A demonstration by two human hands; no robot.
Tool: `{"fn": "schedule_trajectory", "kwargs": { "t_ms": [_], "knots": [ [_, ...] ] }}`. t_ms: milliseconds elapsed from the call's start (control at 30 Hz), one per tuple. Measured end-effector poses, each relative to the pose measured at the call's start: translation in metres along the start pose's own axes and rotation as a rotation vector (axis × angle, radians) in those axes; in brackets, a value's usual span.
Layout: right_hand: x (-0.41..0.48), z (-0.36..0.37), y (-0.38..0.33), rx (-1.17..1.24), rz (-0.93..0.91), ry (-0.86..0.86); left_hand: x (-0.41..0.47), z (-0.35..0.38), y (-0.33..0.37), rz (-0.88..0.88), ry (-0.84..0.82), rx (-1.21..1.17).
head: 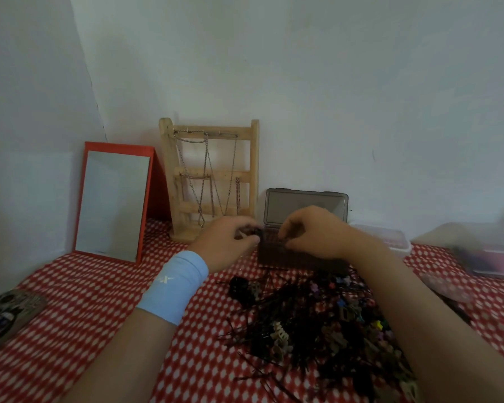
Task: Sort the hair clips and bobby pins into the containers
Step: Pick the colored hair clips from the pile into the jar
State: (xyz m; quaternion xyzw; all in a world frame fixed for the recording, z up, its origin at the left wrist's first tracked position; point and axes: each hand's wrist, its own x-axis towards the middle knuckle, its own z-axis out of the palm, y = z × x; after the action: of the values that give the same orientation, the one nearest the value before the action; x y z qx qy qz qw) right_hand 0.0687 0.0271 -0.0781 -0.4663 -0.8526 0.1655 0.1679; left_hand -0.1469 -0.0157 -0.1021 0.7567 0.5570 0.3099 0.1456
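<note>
Bobby pins (285, 303) and hair clips (280, 337) lie heaped at the near right of the table (99, 301), just before the open dark box (300, 258). The pins look light, thin, slippery and tangled, best pinched mid-length; the clips are stiffer and best taken by their backs. The left hand (227, 245), grip narrow, pinches a small dark clip (255, 230) at the box's left rim. The right hand (314, 231) curls over the rim; I cannot tell what its grip holds.
</note>
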Motion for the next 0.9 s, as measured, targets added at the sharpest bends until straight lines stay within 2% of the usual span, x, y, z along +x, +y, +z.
{"fn": "schedule_trajectory", "kwargs": {
  "t_ms": [133,233,333,400,500,600,700,800,900],
  "knots": [
    [0.004,0.005,0.015,-0.085,0.033,0.194,0.023,0.015,0.013,-0.019,0.032,0.021],
    [0.002,0.002,0.019,-0.205,0.065,0.232,0.037,0.023,0.018,-0.030,-0.007,0.085],
    [-0.003,-0.005,0.014,-0.173,0.019,0.228,0.040,0.027,0.017,-0.008,-0.017,0.141],
    [-0.008,-0.009,0.005,-0.148,-0.045,0.127,0.035,0.025,0.015,0.006,-0.034,0.155],
    [-0.015,-0.005,-0.015,-0.072,-0.169,-0.127,0.020,0.017,0.010,0.009,-0.118,0.190],
    [-0.022,0.007,-0.033,-0.008,-0.230,-0.396,0.007,0.011,0.008,-0.011,-0.333,0.263],
    [-0.025,0.022,-0.040,-0.049,-0.234,-0.617,0.001,0.015,0.006,-0.021,-0.490,0.325],
    [-0.027,0.033,-0.039,-0.089,-0.227,-0.716,0.001,0.018,0.009,-0.011,-0.541,0.393],
    [-0.029,0.036,-0.038,-0.096,-0.222,-0.709,0.001,0.018,0.009,-0.005,-0.539,0.409]
  ]
}}
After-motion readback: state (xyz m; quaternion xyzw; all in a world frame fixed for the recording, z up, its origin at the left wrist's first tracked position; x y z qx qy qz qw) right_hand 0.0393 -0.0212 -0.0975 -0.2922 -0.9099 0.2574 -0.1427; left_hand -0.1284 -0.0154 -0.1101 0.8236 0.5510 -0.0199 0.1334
